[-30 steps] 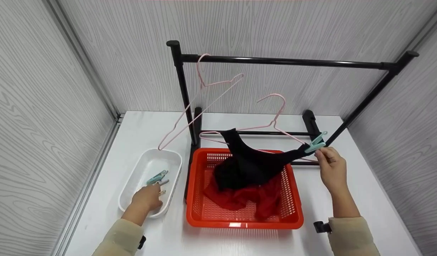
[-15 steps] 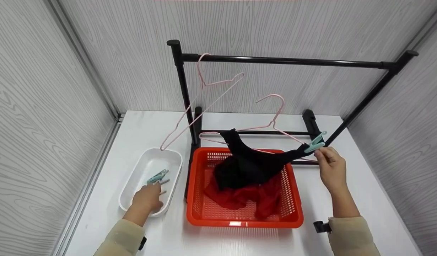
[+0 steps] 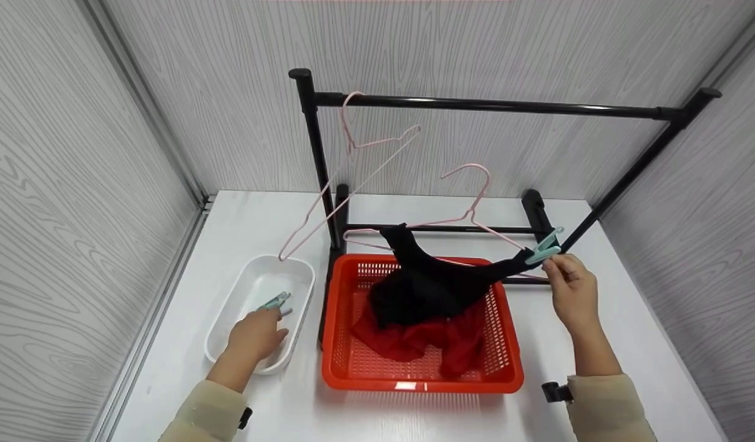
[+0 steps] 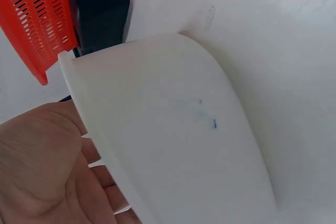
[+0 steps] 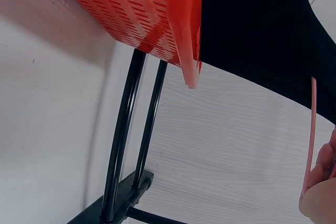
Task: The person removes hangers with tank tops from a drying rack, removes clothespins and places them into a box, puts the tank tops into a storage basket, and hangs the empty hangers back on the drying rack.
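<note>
My right hand (image 3: 574,291) grips the right end of a pink wire hanger (image 3: 489,181). Just above its fingertips, a teal clothespin (image 3: 544,250) clips a strap of a black garment (image 3: 423,270) to that end. The garment's other strap lies over the hanger's left arm, and its lower part droops into a red basket (image 3: 423,387). My left hand (image 3: 255,334) reaches down into a white tray (image 3: 215,331), thumb apart from the forefinger, close by teal clothespins (image 3: 278,301). In the left wrist view the tray wall (image 4: 173,129) hides its fingertips.
Behind the basket stands a black clothes rack (image 3: 506,105). A second pink hanger (image 3: 347,202) hangs bare from the left of its bar, its lower corner over the tray's far rim. Red cloth (image 3: 402,344) lies in the basket under the black garment.
My left hand has shifted slightly forward within the tray, covering more of the clothespins, and its thumb has spread out. The right hand and its hanger stay nearly still.
</note>
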Motion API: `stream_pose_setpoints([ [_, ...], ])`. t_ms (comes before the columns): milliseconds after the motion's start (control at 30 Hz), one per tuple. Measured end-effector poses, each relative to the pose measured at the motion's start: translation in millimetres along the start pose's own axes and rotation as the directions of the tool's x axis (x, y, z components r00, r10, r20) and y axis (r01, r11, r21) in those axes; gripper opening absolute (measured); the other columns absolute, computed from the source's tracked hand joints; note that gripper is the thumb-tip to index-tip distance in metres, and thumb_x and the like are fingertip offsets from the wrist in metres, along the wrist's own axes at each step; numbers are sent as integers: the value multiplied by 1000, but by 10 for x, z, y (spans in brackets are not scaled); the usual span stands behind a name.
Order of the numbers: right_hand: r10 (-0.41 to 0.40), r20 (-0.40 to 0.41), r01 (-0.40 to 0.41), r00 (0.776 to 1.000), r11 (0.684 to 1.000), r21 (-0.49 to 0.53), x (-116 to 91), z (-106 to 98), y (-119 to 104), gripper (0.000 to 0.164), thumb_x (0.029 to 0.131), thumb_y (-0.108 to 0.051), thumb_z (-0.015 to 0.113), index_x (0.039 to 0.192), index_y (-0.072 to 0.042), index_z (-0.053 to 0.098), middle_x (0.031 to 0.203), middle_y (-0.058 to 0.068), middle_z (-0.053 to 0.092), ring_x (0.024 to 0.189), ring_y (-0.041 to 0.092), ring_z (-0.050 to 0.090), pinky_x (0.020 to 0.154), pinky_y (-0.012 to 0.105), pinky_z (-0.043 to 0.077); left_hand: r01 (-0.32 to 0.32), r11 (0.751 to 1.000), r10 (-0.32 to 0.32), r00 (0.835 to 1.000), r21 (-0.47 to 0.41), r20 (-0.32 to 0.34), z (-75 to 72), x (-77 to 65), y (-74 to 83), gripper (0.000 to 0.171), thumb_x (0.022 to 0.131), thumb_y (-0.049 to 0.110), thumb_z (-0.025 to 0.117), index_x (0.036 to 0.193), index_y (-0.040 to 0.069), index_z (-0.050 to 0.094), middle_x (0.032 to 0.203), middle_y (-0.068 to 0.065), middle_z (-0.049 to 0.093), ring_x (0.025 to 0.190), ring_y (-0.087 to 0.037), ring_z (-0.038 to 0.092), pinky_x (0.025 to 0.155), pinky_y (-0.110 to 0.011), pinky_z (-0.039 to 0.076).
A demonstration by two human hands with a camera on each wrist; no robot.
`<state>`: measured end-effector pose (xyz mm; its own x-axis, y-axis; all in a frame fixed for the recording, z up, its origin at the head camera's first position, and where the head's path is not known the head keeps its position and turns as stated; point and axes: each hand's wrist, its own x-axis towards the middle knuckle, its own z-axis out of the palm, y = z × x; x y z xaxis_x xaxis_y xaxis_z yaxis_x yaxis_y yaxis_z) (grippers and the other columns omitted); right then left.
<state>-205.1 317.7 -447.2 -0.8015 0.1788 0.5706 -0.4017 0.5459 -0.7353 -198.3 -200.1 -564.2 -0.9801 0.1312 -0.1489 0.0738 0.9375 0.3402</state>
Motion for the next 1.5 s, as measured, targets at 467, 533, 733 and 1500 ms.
stream_pose_setpoints([
  [467, -5, 9, 5, 1000, 1000, 5, -6, 27, -14, 7, 91, 13, 62, 91, 18, 67, 83, 13, 61, 70, 1, 50, 63, 10, 41, -236, 970, 239, 899, 55, -367, -298, 23, 477, 14, 92, 13, 69, 101, 2, 66, 91, -12, 65, 83, -36, 66, 72, -47, 54],
  [533, 0, 13, 0, 1000, 1000, 14, -5, 30, -21, 7, 91, 13, 62, 92, 19, 67, 84, 12, 61, 70, 1, 50, 63, 11, 41, -276, 959, 275, 861, 61, -429, -343, 32, 562, 12, 92, 12, 69, 100, 3, 66, 91, -11, 66, 81, -35, 66, 71, -46, 54],
  [733, 14, 5, -14, 1000, 1000, 1, -8, 36, -23, 8, 91, 13, 62, 93, 19, 67, 85, 9, 61, 70, 0, 50, 62, 10, 40, -345, 937, 324, 791, 58, -519, -447, 112, 823, 11, 93, 13, 68, 102, 7, 66, 94, -8, 67, 85, -29, 67, 74, -42, 56],
  [1500, 10, 4, -10, 1000, 1000, -19, -26, 38, -2, 8, 91, 12, 63, 94, 18, 68, 85, 1, 61, 71, -2, 51, 64, 10, 41, -553, 825, 495, 604, 119, -624, -712, 464, 1831, 14, 91, 10, 66, 105, 6, 68, 100, -7, 67, 95, -27, 64, 89, -39, 51],
])
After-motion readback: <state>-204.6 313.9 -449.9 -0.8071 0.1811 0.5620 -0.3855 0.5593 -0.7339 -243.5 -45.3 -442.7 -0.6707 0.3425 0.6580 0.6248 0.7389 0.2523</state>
